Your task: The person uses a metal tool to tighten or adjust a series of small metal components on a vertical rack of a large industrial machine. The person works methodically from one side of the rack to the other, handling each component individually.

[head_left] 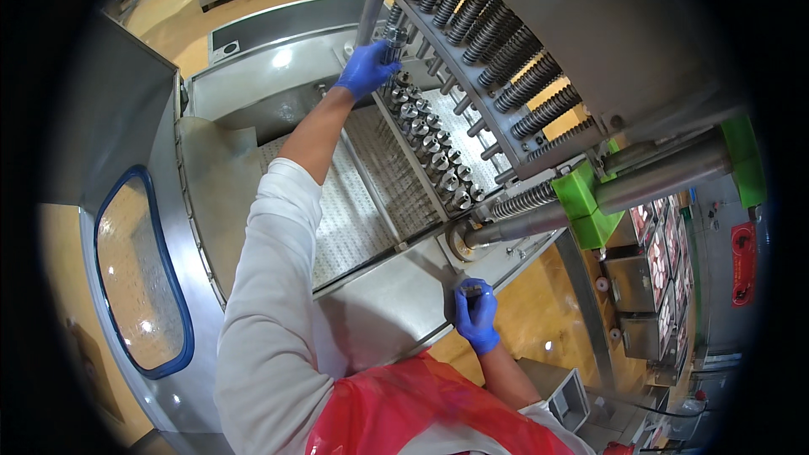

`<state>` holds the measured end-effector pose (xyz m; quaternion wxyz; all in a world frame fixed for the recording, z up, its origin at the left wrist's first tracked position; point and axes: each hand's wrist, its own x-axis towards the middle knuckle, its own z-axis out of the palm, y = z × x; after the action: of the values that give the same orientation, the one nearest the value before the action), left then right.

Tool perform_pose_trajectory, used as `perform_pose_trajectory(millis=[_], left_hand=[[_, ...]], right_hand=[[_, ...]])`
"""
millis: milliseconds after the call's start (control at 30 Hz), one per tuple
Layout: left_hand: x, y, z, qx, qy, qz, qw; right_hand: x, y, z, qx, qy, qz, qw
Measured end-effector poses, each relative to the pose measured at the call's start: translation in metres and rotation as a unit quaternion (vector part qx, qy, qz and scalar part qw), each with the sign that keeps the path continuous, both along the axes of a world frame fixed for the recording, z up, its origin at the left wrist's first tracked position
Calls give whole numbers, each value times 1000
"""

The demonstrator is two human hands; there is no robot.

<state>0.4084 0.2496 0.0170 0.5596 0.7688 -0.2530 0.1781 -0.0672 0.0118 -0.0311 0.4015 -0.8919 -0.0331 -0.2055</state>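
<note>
My left hand [364,72], in a blue glove, reaches across a steel machine. Its fingers close around a shiny metal cylinder with thin rods [393,45] at the far end of a double row of short metal cylinders [436,162]. Those cylinders stand in a frame above a perforated conveyor plate [344,219]. Nearer to me, my right hand [478,318], also gloved in blue, is beside the machine's front edge. It is curled around a small dark metal piece [474,290], mostly hidden by the fingers.
A raised steel head with coil springs [484,29] overhangs the row on the right. Thick shafts with green clamps [583,202] stand at both its ends. An open blue-rimmed window door [145,274] is at left. Metal bins of pinkish pieces [657,265] stand at right.
</note>
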Motion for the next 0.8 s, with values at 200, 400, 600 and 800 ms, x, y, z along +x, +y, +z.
perform_pose_trajectory(millis=[200,400,600,800], left_hand=[[0,4,-7,-52,6,-7,999],[3,6,-5,-32,30,-3,999],[14,4,-2,33,49,10,998],[3,3,-7,29,-21,49,998]], right_hand=[[1,0,4,-18,3,15,1000],[2,4,5,3,9,13,1000],[-1,-3,-6,7,7,22,1000],[-2,2,1,30,44,3,999]])
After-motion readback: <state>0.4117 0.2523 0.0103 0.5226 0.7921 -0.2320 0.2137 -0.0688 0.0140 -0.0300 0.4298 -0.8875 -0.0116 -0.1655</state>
